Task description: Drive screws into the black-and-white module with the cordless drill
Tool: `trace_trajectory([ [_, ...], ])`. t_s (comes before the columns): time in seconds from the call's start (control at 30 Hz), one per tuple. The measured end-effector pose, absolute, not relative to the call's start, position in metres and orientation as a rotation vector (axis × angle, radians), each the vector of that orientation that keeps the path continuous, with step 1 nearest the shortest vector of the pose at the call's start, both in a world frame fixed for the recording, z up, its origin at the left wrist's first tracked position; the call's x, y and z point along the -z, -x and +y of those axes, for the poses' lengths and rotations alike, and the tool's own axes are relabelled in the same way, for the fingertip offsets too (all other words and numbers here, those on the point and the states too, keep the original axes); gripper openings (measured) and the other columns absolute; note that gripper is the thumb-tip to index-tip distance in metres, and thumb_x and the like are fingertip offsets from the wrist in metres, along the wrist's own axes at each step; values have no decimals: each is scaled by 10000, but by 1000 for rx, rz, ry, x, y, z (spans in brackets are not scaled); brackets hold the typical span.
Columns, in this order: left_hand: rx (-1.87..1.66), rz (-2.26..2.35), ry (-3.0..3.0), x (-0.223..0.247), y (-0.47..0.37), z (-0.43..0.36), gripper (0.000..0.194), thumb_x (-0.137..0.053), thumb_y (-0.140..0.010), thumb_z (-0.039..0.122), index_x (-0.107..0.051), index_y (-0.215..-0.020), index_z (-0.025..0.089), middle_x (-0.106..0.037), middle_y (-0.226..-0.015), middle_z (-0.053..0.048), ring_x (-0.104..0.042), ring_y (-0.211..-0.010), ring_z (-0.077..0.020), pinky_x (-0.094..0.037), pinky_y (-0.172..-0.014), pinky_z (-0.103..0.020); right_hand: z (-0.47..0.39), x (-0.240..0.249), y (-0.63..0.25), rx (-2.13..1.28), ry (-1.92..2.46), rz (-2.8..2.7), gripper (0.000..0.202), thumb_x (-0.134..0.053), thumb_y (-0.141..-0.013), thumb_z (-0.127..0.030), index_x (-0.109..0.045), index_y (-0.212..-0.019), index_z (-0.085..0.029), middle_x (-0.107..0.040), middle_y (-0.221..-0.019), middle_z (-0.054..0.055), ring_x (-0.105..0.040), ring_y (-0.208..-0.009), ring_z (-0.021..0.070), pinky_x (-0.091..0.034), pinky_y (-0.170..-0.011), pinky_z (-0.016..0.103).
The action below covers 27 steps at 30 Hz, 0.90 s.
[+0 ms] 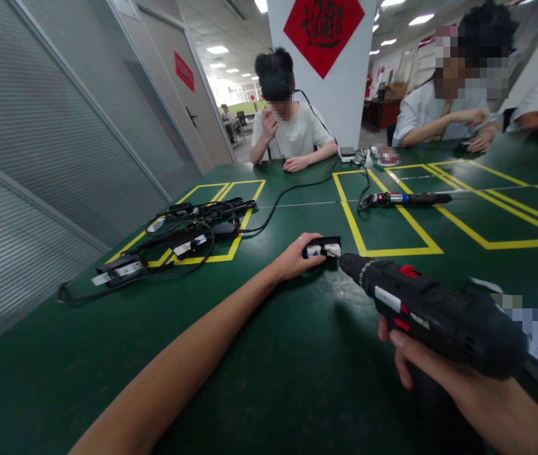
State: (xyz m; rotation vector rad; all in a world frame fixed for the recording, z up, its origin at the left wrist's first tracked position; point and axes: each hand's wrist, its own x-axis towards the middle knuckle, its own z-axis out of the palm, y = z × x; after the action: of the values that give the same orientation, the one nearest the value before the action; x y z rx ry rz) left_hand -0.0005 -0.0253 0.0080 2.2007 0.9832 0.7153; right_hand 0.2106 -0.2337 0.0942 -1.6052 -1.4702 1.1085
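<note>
Little black-and-white part (331, 249) is on or just above the green worktop (250, 354), can't tell which. Left hand (296, 256) is clamped round its left end, right hand (432, 360) wrapped around the drill (439, 309), bit (336, 254) right up at the part. Imo only that grip's bracing it, so if the bit slips or catches, it could twist loose or nick skin.

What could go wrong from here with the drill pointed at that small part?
The drill in the right hand could slip: its bit points at the black-and-white part close to the left hand's thumb, so the thumb might get nicked.

The part might also twist if the bit catches, since only the left hand visibly steadies it; no clamp shows.
</note>
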Motion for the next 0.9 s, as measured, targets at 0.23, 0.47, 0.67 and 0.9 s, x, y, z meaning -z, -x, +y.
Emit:
trace_trajectory([
  [0.23, -708, 981, -2204, -8, 1, -25, 540, -587, -776, 390, -448, -1262, 201, -506, -1240, -97, -517, -1099, -226, -413, -977, -395, -233, -91, -210, -1057, 1606, -1453, 175, -527, -785, -401, -591, -709, -256, -601, -441, -52, -608, -460, 164, -511, -615, 287],
  [0.47, -713, 980, -2216, -5, 2, -23, 542, -585, -777, 400, -444, -1261, 202, -510, -1224, -87, -512, -1105, -222, -410, -981, -387, -230, -87, -216, -1072, 1594, -1534, 201, -504, -817, -404, -607, -752, -245, -670, -499, -21, -664, -506, 183, -519, -594, 293],
  [0.67, -703, 989, -2205, -6, 1, -25, 535, -579, -781, 395, -442, -1261, 201, -503, -1240, -89, -513, -1105, -220, -410, -981, -383, -234, -90, -214, -1061, 1611, -1503, 197, -514, -816, -414, -607, -752, -254, -649, -478, -32, -653, -484, 180, -522, -580, 295],
  [0.9, -724, 966, -2220, -5, 2, -23, 543, -577, -784, 407, -436, -1267, 201, -504, -1239, -88, -513, -1107, -217, -413, -977, -367, -231, -89, -215, -1150, 1583, -1480, 189, -521, -812, -406, -599, -764, -240, -667, -505, -21, -646, -474, 170, -526, -562, 276],
])
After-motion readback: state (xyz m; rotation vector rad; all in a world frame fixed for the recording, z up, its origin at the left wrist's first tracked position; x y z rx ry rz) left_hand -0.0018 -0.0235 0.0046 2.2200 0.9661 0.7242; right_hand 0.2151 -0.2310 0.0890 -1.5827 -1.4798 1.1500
